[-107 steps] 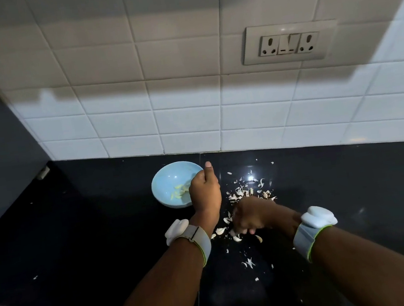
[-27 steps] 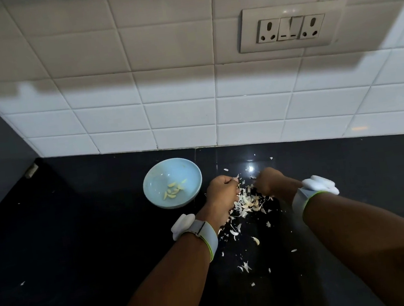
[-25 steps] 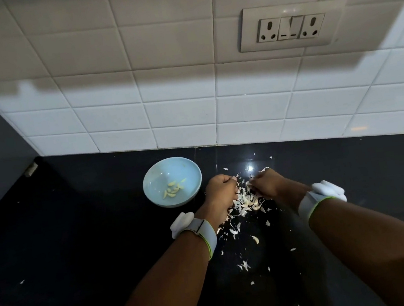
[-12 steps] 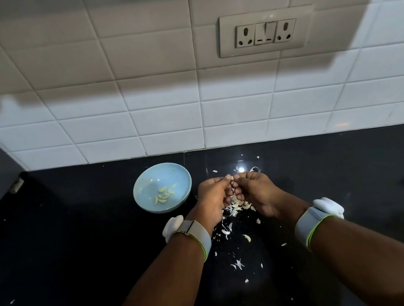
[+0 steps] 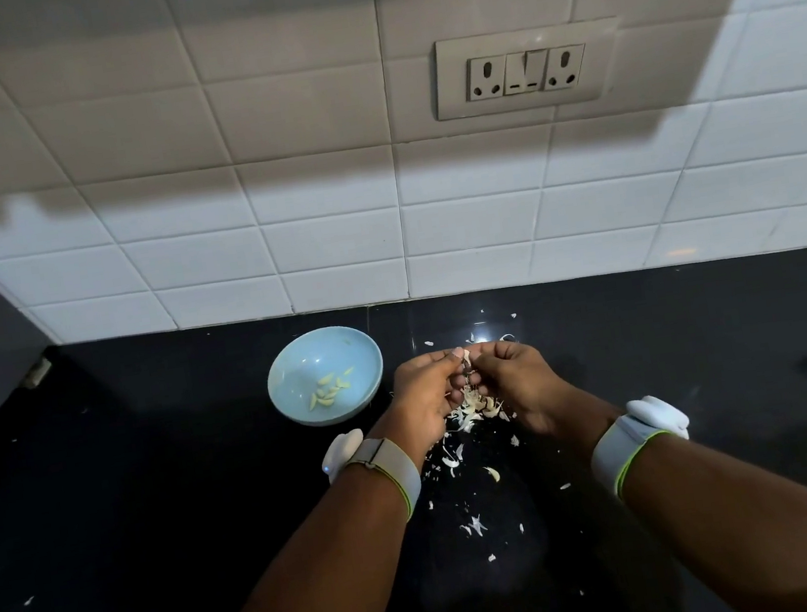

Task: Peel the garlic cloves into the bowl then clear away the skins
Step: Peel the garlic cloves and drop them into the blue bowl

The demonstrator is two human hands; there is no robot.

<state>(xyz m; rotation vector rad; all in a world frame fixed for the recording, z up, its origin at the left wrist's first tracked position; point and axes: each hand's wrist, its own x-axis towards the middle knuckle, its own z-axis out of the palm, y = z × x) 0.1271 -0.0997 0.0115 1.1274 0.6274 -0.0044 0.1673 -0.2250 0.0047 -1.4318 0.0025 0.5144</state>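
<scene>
Head view: left hand [image 5: 421, 390] and right hand [image 5: 514, 374] pinch garlic clove [image 5: 466, 358] above skins [image 5: 473, 407]; advise peeling over pile, dropping clove in bowl [image 5: 302, 413].

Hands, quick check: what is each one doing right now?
Left hand: fingers curled, pinching the garlic clove.
Right hand: fingers curled, pinching the same garlic clove from the other side.
</scene>
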